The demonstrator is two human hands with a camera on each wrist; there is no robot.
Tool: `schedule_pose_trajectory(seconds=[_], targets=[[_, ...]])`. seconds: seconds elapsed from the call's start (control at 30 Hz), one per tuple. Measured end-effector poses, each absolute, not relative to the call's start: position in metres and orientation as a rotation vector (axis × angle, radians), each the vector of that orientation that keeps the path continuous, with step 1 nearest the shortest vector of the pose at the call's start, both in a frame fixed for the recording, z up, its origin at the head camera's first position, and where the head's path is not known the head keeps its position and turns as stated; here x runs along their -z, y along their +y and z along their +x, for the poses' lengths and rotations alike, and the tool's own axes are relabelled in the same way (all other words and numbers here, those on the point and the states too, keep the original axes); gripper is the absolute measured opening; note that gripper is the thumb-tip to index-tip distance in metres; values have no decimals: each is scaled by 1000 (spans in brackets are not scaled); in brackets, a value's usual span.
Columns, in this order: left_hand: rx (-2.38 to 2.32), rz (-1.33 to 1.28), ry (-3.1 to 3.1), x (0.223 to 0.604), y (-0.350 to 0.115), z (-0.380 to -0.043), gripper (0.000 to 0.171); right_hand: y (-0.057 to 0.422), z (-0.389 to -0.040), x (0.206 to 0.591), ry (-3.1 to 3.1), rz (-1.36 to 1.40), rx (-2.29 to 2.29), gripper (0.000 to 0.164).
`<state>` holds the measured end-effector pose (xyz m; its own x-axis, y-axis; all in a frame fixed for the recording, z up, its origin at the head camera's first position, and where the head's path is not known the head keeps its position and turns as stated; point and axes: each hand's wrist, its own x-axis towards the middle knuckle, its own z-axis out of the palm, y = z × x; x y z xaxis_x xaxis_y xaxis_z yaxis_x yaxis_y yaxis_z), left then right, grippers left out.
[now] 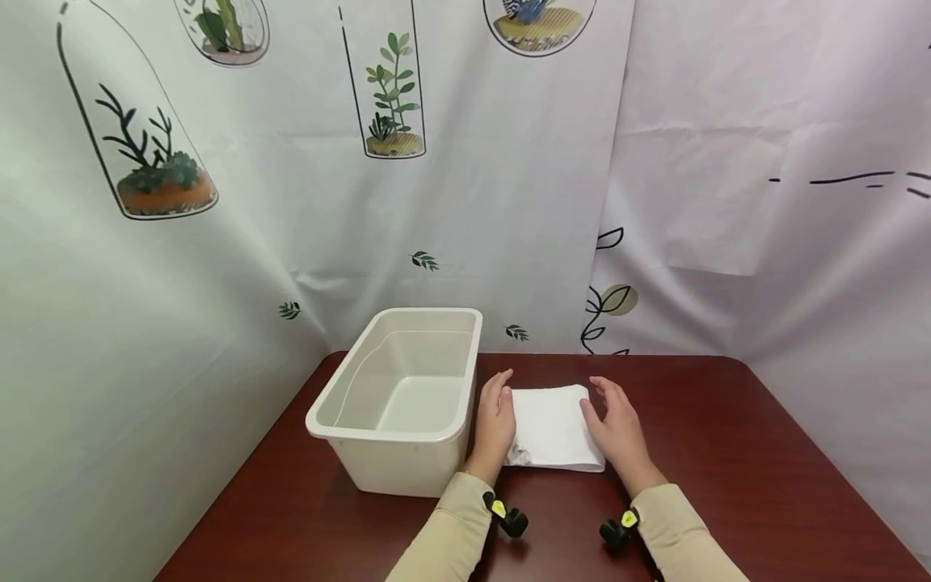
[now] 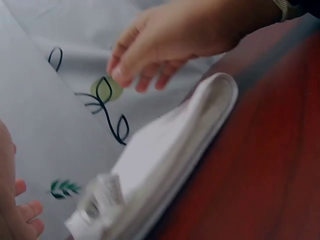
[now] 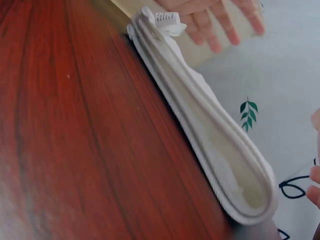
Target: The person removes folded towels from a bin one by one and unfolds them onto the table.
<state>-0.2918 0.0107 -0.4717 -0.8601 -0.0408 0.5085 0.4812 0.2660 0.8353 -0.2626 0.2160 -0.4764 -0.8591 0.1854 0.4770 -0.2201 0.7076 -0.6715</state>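
Observation:
A folded white cloth (image 1: 554, 428), thick like a towel, lies on the table between the two hands. Its rounded fold and stacked layers show from the side in the right wrist view, along with a small printed white tag (image 3: 167, 20) at one end. My left hand (image 1: 497, 420) is at the cloth's left edge, between it and the bin, fingers extended. On the other side, my right hand (image 1: 617, 427) is held with fingers loosely bent, thumb toward the cloth's right edge. In the left wrist view the right hand (image 2: 180, 37) is raised above the cloth, holding nothing.
A deep off-white plastic bin (image 1: 396, 465) stands just left of the left hand, with nothing visible inside. The dark red wooden table (image 1: 735, 477) stretches out to the right. Behind it hangs a white curtain (image 1: 509, 202) printed with plants.

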Motion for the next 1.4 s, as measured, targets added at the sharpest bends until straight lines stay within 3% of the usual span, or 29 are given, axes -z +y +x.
schedule_pose_trajectory(seconds=[0.5,0.73,1.13,1.4], targets=[[2147,-310,-1871,510,15,-272,45,213,-253,484,-2521,218,-815,41],[2281,-173,-1813,510,8,-276,48,197,-249,484,-2531,442,-750,45],[2359,-234,-1751,499,-2,-279,53,152,-247,485,-2633,727,-551,62],[2418,-211,-1694,498,-1,-278,52,140,-249,491,-2563,728,-473,35]])
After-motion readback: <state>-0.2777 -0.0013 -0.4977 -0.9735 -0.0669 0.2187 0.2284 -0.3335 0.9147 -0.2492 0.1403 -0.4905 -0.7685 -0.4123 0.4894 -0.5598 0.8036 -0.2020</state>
